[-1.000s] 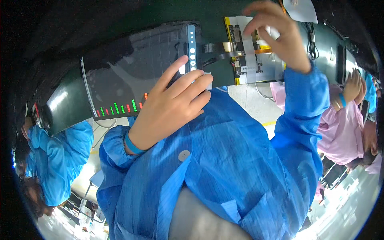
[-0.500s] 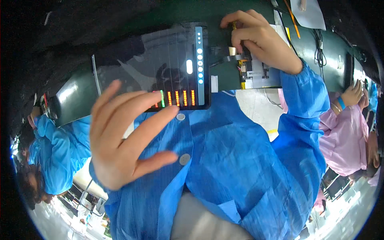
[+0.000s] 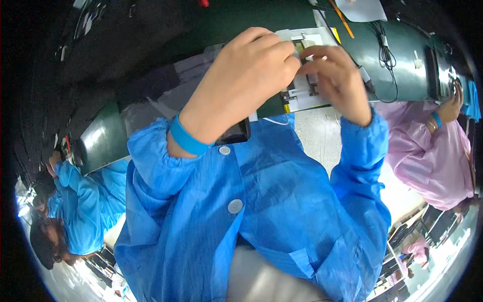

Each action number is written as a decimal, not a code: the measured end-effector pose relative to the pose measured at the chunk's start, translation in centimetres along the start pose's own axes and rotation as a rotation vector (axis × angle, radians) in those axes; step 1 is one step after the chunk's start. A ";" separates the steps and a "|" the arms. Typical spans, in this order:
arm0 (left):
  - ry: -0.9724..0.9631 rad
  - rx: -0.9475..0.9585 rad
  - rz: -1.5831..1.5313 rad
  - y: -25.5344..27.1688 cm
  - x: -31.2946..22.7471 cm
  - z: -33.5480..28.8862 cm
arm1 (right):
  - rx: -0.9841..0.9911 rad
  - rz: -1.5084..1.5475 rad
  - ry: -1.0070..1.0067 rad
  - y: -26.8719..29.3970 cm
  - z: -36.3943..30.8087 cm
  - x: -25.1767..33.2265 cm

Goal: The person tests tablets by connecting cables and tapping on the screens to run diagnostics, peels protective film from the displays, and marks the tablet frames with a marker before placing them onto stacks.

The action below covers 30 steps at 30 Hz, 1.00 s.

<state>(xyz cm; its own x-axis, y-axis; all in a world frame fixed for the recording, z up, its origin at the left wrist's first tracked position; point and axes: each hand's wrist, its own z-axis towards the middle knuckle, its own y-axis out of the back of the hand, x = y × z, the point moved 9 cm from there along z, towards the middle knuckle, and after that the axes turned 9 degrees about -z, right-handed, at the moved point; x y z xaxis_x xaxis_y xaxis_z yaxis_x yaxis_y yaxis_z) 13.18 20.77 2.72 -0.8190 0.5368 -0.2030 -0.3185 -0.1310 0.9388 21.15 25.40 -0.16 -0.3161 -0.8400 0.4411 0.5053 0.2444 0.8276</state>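
1. On the dark green workbench (image 3: 402, 70), at upper centre, lies a flat circuit-board assembly (image 3: 304, 100) with white sheeting and yellow edging, partly covered by both hands.
2. Left hand (image 3: 254, 75): back upward, it reaches up and rightward across a dark display panel (image 3: 173, 83), fingers curled down at the assembly's left side. Its fingertips are hidden; I cannot tell whether they pinch anything. A blue wristband (image 3: 187, 138) circles the wrist (just beyond the gathered cuff).
3. Right hand (image 3: 339, 75): slightly blurred, it angles up from the right sleeve (image 3: 365, 161), fingers bent leftward over the assembly, close to the left hand. Whether they grip anything is unclear.
4. Right of both hands lies a coiled black cable (image 3: 385, 55).
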 end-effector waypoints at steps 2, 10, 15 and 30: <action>-0.060 -0.035 -0.025 -0.3 -0.3 0.5 | -0.081 -0.071 0.003 -0.3 -1.4 0.8; -0.225 -0.063 0.055 -1.7 -1.3 1.1 | -0.146 -0.133 0.097 -0.4 -2.6 0.1; -0.255 -0.066 0.021 -2.4 -0.7 1.2 | -0.131 -0.155 0.113 -0.8 -2.7 -0.2; 0.368 -0.033 -0.132 -1.1 4.0 -1.1 | -0.098 -0.149 0.124 -0.5 -2.6 0.1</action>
<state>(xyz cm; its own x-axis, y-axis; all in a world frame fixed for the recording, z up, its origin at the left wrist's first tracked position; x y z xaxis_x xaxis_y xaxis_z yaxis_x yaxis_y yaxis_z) 9.77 22.16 0.59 -0.8846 0.2163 -0.4131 -0.4426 -0.1104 0.8899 22.96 23.92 -1.39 -0.2951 -0.9177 0.2658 0.5381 0.0703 0.8400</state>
